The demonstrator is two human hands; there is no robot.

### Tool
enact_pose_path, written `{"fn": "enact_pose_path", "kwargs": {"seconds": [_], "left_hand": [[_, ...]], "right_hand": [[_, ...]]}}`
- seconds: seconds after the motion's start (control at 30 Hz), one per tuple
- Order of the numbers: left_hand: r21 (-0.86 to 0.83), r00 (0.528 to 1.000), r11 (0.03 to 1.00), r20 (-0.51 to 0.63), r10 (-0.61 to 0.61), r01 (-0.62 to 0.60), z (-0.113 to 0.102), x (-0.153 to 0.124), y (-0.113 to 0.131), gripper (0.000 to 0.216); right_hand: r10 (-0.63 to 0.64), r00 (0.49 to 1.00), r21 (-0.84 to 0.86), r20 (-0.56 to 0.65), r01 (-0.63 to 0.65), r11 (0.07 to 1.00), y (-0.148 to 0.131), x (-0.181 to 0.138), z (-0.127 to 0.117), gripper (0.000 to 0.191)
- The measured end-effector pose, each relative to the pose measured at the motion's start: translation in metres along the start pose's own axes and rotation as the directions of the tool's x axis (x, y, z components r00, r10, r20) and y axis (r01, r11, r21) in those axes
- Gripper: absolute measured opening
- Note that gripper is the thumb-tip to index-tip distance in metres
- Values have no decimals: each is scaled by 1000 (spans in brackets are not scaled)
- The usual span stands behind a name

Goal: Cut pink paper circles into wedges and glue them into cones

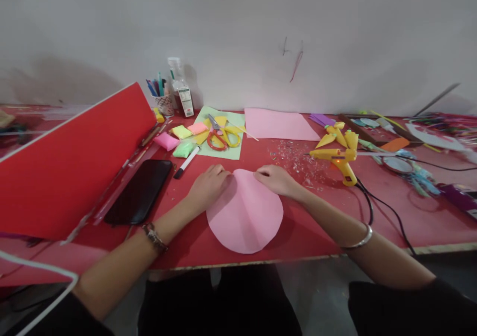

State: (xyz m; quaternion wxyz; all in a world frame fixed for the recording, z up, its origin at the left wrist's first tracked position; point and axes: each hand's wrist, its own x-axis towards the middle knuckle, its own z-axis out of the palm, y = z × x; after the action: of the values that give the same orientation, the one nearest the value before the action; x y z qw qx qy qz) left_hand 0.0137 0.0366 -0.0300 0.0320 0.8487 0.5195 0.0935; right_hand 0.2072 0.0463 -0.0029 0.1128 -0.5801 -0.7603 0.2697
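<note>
A round pink paper piece (246, 216) with a crease down its middle lies near the front edge of the red table. My left hand (210, 187) grips its upper left rim, fingers curled over the edge. At the upper right rim, my right hand (276, 179) pinches the same paper between thumb and fingers. Beyond the hands, scissors (218, 139) with red and yellow handles rest on a pale green sheet (233, 149). A white marker (187, 162) is left of the paper, and a yellow glue gun (339, 162) with its light on lies to the right.
A black phone (139, 192) and a propped red board (82, 162) occupy the left. Behind are a pen cup (164, 105), a bottle (181, 85), clay packets (166, 141) and a pink sheet (279, 125). Clear scraps (298, 159), yellow paper cones (337, 134) and black cables (387, 207) lie rightward.
</note>
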Motion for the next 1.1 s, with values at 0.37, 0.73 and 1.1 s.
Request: {"fn": "enact_pose_path", "kwargs": {"seconds": [0.37, 0.73, 1.1], "left_hand": [[253, 993, 963, 96, 66, -88, -5, -2, 14, 31], [306, 991, 949, 128, 44, -81, -7, -1, 22, 29], [312, 990, 949, 138, 12, -55, -8, -11, 34, 37]], "right_hand": [[-93, 985, -208, -147, 61, 976, 7, -20, 21, 28], [-166, 962, -345, -215, 84, 935, 9, -23, 27, 27], [-124, 962, -268, -243, 56, 962, 15, -26, 27, 27]]}}
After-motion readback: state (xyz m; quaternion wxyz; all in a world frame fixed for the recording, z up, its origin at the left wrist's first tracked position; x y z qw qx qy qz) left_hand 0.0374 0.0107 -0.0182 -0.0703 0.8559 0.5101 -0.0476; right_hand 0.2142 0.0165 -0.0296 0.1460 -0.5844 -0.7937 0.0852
